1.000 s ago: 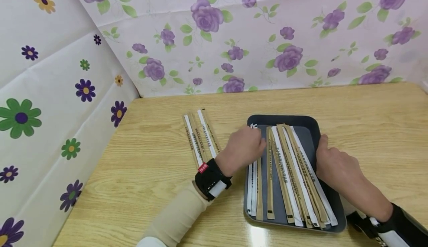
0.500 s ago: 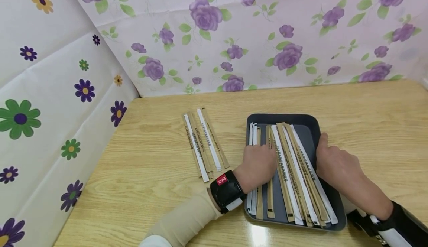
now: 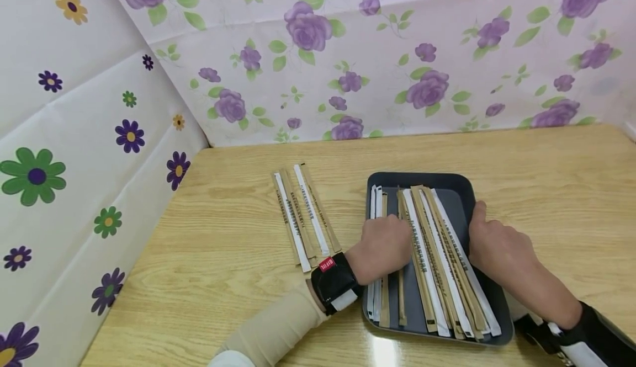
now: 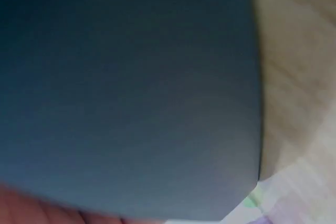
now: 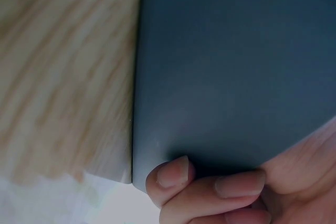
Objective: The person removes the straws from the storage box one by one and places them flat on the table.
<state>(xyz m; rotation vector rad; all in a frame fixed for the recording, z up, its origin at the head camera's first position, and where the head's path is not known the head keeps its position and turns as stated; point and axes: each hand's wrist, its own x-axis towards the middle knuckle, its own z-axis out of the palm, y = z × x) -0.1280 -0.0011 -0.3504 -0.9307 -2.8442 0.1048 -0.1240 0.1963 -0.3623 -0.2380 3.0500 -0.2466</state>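
Note:
A dark grey tray (image 3: 456,212) holds several long, slim paper-wrapped sticks, white and brown, most of them fanned out on its right side (image 3: 439,262). My left hand (image 3: 385,248) reaches in over the tray's left half with curled fingers. It pinches a brown paper-wrapped stick (image 3: 401,298), which stands turned on its narrow edge; the fingertips are hidden under the hand. At the right rim my right hand (image 3: 502,251) grips the tray, thumb on the rim. In the right wrist view its fingers (image 5: 210,195) curl against the tray's dark outer wall (image 5: 226,87).
Left of the tray, several more white and brown wrapped sticks (image 3: 298,218) lie side by side on the wooden table (image 3: 213,234). A white flowered sheet (image 3: 308,80) stands along the table's back edge, another (image 3: 74,152) along its left.
My left hand has moved right, from the tray's left rim to the lone brown wrapped stick. That stick has turned from flat onto its edge. My right hand has kept its grip.

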